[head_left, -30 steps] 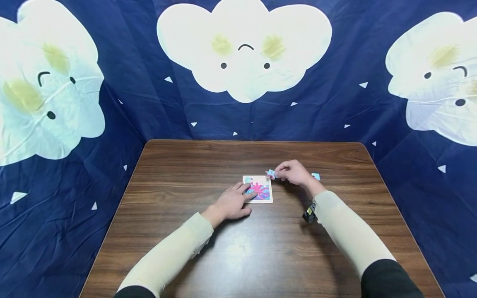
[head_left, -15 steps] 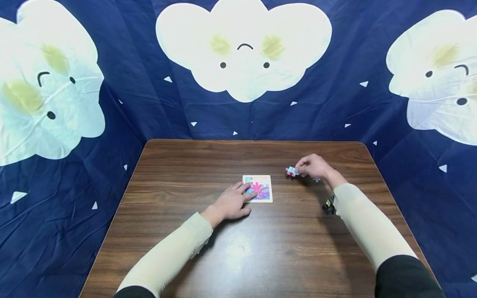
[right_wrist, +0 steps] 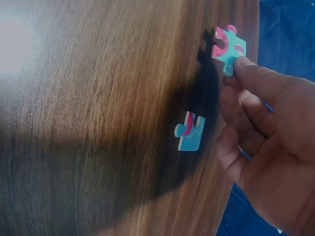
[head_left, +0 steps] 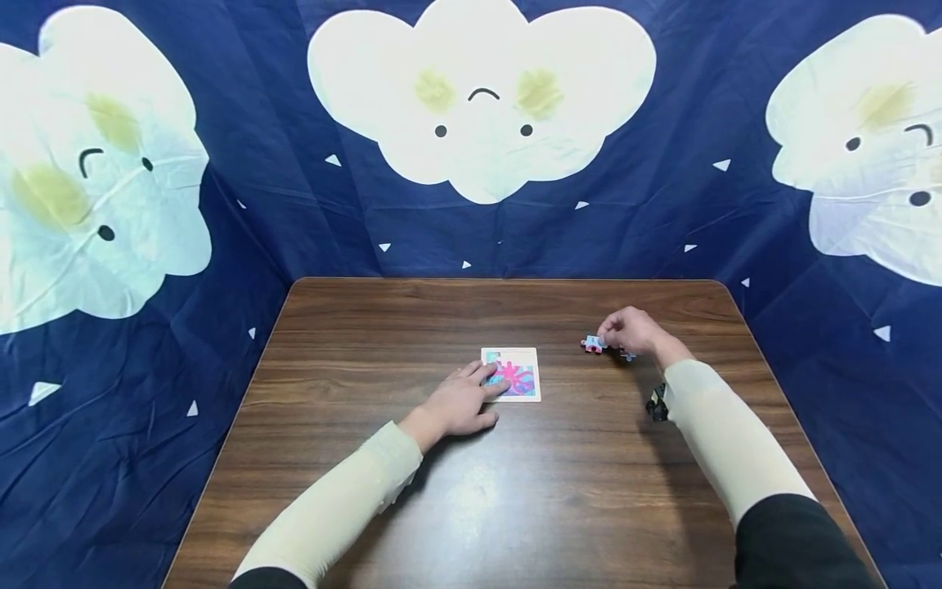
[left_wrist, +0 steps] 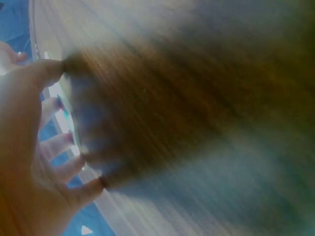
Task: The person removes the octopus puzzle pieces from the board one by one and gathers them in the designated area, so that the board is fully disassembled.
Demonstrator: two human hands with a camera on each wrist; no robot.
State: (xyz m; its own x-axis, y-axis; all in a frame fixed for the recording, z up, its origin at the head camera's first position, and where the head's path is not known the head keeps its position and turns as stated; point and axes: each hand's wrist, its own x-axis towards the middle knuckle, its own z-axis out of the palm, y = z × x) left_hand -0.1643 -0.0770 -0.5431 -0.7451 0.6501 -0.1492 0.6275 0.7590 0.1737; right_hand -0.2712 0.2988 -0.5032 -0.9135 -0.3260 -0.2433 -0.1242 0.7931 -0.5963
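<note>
A small square jigsaw puzzle in a white frame point(head_left: 526, 357) lies mid-table, its assembled pieces showing a pink shape on blue. My left hand point(head_left: 458, 402) rests on its left side with fingers spread, hiding part of it. Off to the right, my right hand point(head_left: 636, 332) pinches a blue and pink jigsaw piece point(right_wrist: 230, 48) between thumb and fingers. In the right wrist view this piece is held above its own shadow. A second jigsaw piece point(right_wrist: 192, 135) lies on the wood below that hand, partly covered by it in the head view.
The brown wooden table point(head_left: 368, 327) has rounded far corners. Dark blue cloth point(head_left: 412, 221) with white clouds hangs behind it and at both sides. A small black device point(head_left: 657, 404) sits at the right wrist.
My right hand has moved right, away from the puzzle's upper right corner, carrying the jigsaw piece close to the loose one. My left hand stays in place on the puzzle.
</note>
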